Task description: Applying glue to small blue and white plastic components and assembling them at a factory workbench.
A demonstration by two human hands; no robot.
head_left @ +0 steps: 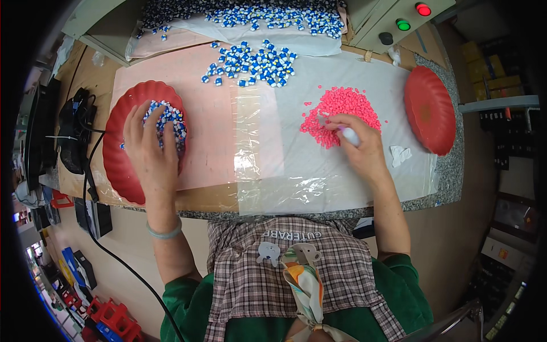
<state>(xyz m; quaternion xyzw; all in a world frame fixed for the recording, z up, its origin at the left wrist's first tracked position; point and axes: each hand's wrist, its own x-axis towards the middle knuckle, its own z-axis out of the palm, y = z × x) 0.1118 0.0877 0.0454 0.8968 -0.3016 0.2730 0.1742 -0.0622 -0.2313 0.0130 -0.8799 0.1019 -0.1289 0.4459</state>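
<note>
My left hand point(149, 149) is over a red scalloped tray point(122, 179), its fingers apart and curved. Small blue-and-white pieces point(171, 117) lie in that tray, just under and beside the fingertips; whether the fingers touch them I cannot tell. My right hand point(363, 149) grips a slim tool with a rounded white handle point(350, 135). The tool's thin tip points into a heap of small pink pieces point(347, 102) spread on the covered tabletop. Its exact kind is hard to make out, since the fingers cover part of it.
Another red scalloped tray point(430, 108) lies at the right. Loose blue-and-white pieces point(250, 65) sit at the back centre, with more on a cloth in the machine opening point(273, 21). A crumpled white scrap point(400, 155) is near my right forearm. A black cable point(85, 188) hangs at the left.
</note>
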